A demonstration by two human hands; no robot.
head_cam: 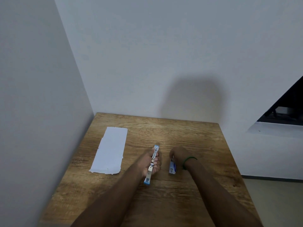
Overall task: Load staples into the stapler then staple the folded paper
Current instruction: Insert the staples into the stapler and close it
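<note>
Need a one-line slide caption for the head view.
Left hand holds the opened stapler while the right hand reaches the staple box; folded paper lies untouched to the left.

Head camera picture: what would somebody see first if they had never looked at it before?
First come the two bare arms reaching over the wooden table. The left hand holds a blue and silver stapler swung open at the table's middle, and the right hand, with a green band on its wrist, touches a small staple box just beside it. A long white folded paper lies flat to the left, untouched.
</note>
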